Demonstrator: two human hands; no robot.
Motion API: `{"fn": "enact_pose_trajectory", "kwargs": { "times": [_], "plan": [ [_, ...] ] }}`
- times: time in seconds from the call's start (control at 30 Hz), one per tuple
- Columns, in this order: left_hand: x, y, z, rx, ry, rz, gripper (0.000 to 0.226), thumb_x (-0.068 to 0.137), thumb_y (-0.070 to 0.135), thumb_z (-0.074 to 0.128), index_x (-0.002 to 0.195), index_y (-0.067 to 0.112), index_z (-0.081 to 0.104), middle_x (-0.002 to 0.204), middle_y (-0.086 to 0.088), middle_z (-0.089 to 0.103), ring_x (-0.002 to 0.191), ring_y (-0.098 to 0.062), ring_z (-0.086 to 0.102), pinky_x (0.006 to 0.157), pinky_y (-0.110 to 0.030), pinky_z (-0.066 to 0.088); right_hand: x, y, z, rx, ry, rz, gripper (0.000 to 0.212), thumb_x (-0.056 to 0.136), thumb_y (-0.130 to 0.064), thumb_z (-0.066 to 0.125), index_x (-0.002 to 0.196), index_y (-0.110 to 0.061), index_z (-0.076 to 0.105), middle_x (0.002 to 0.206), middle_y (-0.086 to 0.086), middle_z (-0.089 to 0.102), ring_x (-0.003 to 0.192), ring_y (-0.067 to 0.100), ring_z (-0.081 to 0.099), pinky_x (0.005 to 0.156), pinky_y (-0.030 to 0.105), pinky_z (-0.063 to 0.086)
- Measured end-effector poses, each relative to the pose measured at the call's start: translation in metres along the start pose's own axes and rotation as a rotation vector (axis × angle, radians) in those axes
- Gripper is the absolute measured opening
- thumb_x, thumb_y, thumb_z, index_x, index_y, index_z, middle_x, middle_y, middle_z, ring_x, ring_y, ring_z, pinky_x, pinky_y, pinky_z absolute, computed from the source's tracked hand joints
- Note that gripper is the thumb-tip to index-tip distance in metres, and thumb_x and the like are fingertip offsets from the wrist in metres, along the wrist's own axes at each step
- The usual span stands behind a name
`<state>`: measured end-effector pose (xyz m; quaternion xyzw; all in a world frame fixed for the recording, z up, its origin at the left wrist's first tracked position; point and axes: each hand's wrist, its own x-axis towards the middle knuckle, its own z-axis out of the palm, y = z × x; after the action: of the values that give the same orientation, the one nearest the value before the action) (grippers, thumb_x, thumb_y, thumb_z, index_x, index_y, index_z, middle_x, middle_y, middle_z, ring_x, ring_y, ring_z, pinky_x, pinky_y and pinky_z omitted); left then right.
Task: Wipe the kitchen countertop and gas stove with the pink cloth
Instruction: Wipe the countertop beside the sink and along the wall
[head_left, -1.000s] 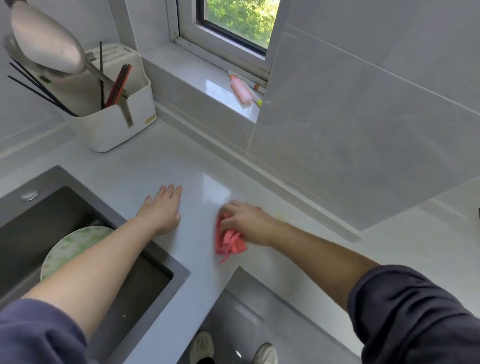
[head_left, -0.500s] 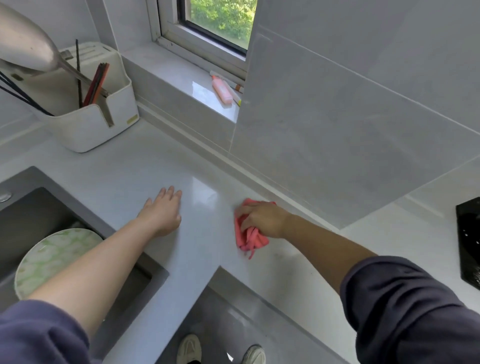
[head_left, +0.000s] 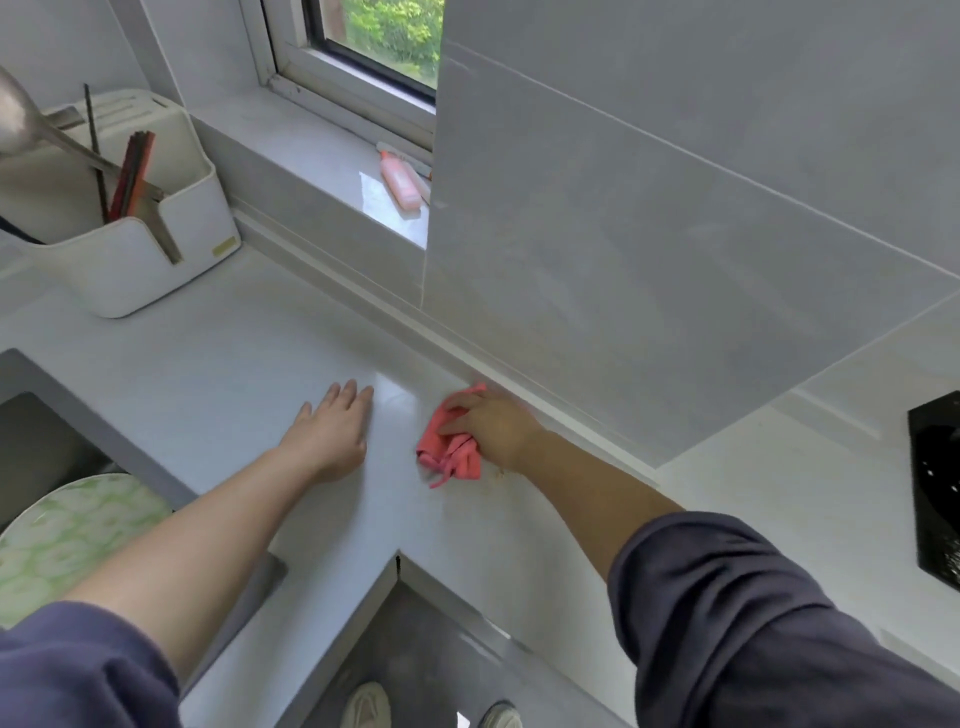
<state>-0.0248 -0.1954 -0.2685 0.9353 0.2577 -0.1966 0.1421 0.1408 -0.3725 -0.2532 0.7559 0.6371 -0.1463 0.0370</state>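
Cloth wiping was under way on the pale table (head_left: 208, 374), well to the right of the sink (head_left: 104, 431). The right hand (head_left: 493, 426) had its grip curled tight round the bunched pink cloth (head_left: 449, 449) and pressed it down at the foot of the wall. The left hand (head_left: 332, 436) lay flat between sink and cloth, fingers straight, holding nothing. Trouble could well come from the bunching: so small a wad touched little surface, and its loose tail, trailing toward the table's front edge, might drag grit over onto the floor by the shoes (head_left: 366, 704). A stroke back toward the sink could also run into the braced left hand. The stove (head_left: 940, 493), far right of the sink with only its edge in view, seemed not yet wiped. Counted: one cloth, two hands, one sink, one green plate (head_left: 67, 535) inside it, one stove, one white utensil holder (head_left: 156, 260) behind the sink, two shoes.
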Motion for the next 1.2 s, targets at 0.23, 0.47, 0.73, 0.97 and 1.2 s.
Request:
{"fn": "enact_pose_trajectory", "kwargs": {
  "times": [0.23, 0.47, 0.73, 0.97, 1.2],
  "plan": [
    [0.001, 0.048, 0.005, 0.018, 0.010, 0.056, 0.068, 0.097, 0.018, 0.035, 0.154, 0.018, -0.002, 0.162, -0.005, -0.004, 0.149, -0.024, -0.002, 0.119, -0.048, 0.012, -0.087, 0.033, 0.011, 0.085, -0.055, -0.007, 0.026, 0.090, -0.018, 0.057, 0.112, -0.018, 0.071, 0.129, 0.002, 0.059, 0.114, 0.023, 0.053, 0.093, 0.019, 0.030],
    [-0.006, 0.094, 0.012, 0.012, 0.014, 0.078, 0.069, 0.096, 0.016, 0.033, 0.154, 0.018, -0.005, 0.162, -0.005, -0.007, 0.149, -0.023, -0.005, 0.119, -0.048, 0.009, -0.140, 0.045, 0.003, 0.009, -0.221, 0.012, 0.028, 0.091, -0.019, 0.054, 0.115, -0.022, 0.069, 0.130, -0.003, 0.055, 0.116, 0.018, 0.050, 0.096, 0.022, 0.033],
    [-0.027, 0.121, 0.023, -0.012, 0.120, 0.020, 0.067, 0.097, 0.015, 0.033, 0.154, 0.018, -0.001, 0.162, -0.003, -0.003, 0.149, -0.021, -0.001, 0.120, -0.045, 0.010, -0.138, 0.038, -0.017, -0.024, -0.209, 0.030, 0.031, 0.094, -0.021, 0.052, 0.124, -0.018, 0.060, 0.129, 0.003, 0.057, 0.115, 0.023, 0.055, 0.091, 0.038, 0.049],
    [-0.066, 0.087, 0.032, -0.039, 0.117, -0.166, 0.061, 0.098, 0.013, 0.027, 0.154, 0.017, 0.002, 0.162, -0.003, -0.004, 0.149, -0.021, -0.001, 0.119, -0.045, 0.012, -0.091, -0.008, -0.015, 0.017, -0.003, -0.077, 0.037, 0.093, -0.014, 0.050, 0.125, -0.029, 0.062, 0.140, 0.002, 0.046, 0.125, 0.028, 0.046, 0.096, 0.041, 0.045],
    [-0.081, 0.051, 0.044, -0.065, 0.124, -0.209, 0.061, 0.097, 0.014, 0.027, 0.154, 0.016, 0.006, 0.162, -0.004, 0.000, 0.149, -0.021, 0.001, 0.119, -0.045, 0.014, -0.043, -0.050, 0.014, 0.011, 0.090, -0.218, 0.032, 0.093, -0.018, 0.052, 0.123, -0.018, 0.064, 0.138, 0.004, 0.051, 0.121, 0.020, 0.045, 0.104, 0.028, 0.033]
  ]
}}
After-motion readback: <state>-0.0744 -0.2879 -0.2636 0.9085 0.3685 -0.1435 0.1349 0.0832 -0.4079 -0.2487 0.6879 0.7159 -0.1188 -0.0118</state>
